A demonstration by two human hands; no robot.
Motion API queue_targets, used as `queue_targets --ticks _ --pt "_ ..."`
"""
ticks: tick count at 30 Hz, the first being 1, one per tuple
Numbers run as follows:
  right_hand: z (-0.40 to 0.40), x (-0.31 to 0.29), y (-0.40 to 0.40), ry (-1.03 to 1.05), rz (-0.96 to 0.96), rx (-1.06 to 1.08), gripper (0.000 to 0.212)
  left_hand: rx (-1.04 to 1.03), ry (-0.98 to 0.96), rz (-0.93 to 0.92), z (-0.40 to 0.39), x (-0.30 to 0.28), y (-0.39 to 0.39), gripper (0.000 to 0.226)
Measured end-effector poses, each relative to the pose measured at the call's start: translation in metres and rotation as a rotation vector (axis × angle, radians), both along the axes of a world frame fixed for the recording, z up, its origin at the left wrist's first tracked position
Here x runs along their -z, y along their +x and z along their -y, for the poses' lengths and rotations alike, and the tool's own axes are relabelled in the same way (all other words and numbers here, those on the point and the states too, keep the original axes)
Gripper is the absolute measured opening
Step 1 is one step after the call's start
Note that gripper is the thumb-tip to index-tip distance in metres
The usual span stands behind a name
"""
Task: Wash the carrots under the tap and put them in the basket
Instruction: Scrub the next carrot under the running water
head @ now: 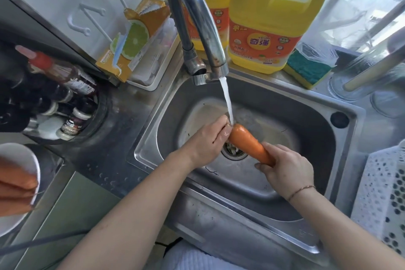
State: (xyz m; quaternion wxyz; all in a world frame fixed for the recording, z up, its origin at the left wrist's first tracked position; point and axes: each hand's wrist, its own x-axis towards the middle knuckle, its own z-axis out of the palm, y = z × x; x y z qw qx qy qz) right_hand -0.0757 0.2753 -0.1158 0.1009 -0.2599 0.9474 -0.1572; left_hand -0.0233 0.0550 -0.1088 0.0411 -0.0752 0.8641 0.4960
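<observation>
An orange carrot (247, 141) lies slanted over the steel sink (306, 120), above the drain. My right hand (287, 171) grips its lower end. My left hand (208, 140) wraps its fingers on the upper end, where the stream of water from the chrome tap (197, 17) lands. Several more carrots (15, 190) lie on a white plate (28, 155) at the far left. The white perforated basket (385, 199) stands at the right edge, its inside mostly out of frame.
Two yellow detergent jugs (269, 26) and a green-yellow sponge (306, 70) stand behind the sink. An orange box (133, 39) and a rack of sauce bottles (59, 98) are at the left. Glass jars (361, 79) sit at the back right.
</observation>
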Motion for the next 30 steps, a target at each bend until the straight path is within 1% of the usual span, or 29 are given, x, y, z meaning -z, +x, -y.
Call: queue_targets --ticks 2,5,7,10,12,14,15,18,21,23,25,27,30 --pt "0.0 0.003 0.0 -0.032 -0.035 -0.018 0.049 -0.014 -0.032 -0.032 0.003 0.002 0.001 0.035" --pt "0.004 0.005 0.005 -0.044 -0.171 -0.019 0.05 -0.188 -0.058 -0.117 -0.003 0.005 -0.002 0.043" --pt "0.007 0.004 0.007 -0.033 -0.225 -0.012 0.048 -0.294 -0.012 -0.101 -0.009 0.005 -0.007 0.042" --pt "0.007 0.003 0.007 -0.018 -0.238 -0.022 0.048 -0.428 0.137 0.08 -0.013 0.006 -0.016 0.045" --pt "0.003 0.003 0.006 -0.018 -0.193 -0.017 0.051 -0.487 0.371 0.181 -0.016 0.006 -0.017 0.045" --pt "0.003 0.001 0.004 -0.025 -0.092 0.007 0.05 -0.539 0.611 0.232 -0.018 0.004 -0.016 0.042" --pt "0.003 -0.001 0.003 -0.03 -0.026 0.023 0.049 -0.56 0.7 0.25 -0.017 0.002 -0.015 0.039" --pt "0.007 -0.007 -0.001 -0.053 0.108 0.047 0.043 -0.591 0.904 0.264 -0.014 -0.002 -0.013 0.024" --pt "0.01 -0.013 -0.004 -0.041 0.176 0.045 0.04 -0.572 0.968 0.275 -0.009 -0.004 -0.012 0.024" --pt "0.011 -0.016 -0.004 -0.015 0.195 0.017 0.042 -0.542 0.957 0.275 -0.009 -0.006 -0.011 0.023" --pt "0.011 -0.014 -0.005 -0.05 0.289 0.016 0.042 -0.517 0.943 0.254 -0.01 -0.007 -0.01 0.02" --pt "0.009 -0.01 -0.008 -0.124 0.472 0.014 0.037 -0.487 0.986 0.227 -0.01 -0.01 -0.007 0.021" --pt "0.009 -0.007 -0.011 -0.305 0.856 -0.007 0.03 -0.404 1.132 0.2 -0.008 -0.012 -0.005 0.024"
